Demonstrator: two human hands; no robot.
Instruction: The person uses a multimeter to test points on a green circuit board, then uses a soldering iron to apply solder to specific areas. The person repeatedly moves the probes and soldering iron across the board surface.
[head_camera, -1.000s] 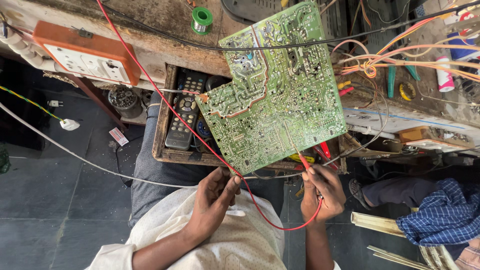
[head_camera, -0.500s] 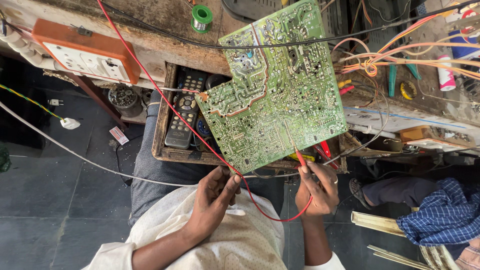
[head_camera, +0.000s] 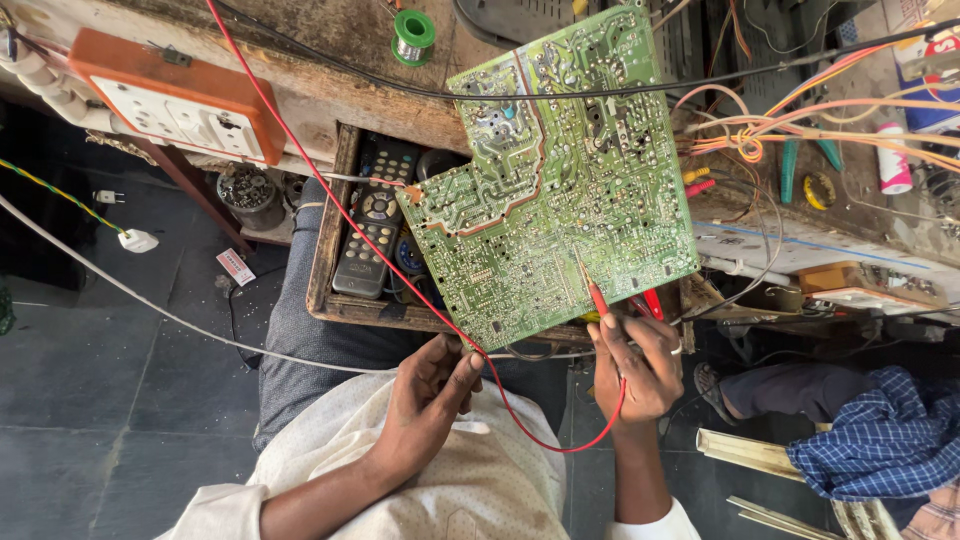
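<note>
I see an orange socket box (head_camera: 180, 105) at far left on the table (head_camera: 330, 60), remote controls (head_camera: 372, 215) in the open drawer. My left hand (head_camera: 432, 400) curls loosely below the green circuit board (head_camera: 555, 170); my right hand (head_camera: 635, 365) pinches a red probe (head_camera: 595, 292), its tip touching the board's lower edge

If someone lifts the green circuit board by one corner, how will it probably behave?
The green circuit board is a flat, thin panel, so it probably stays stiff and feels light. Wires join its right edge and would likely tug back. Its dense solder points look fragile.
</note>
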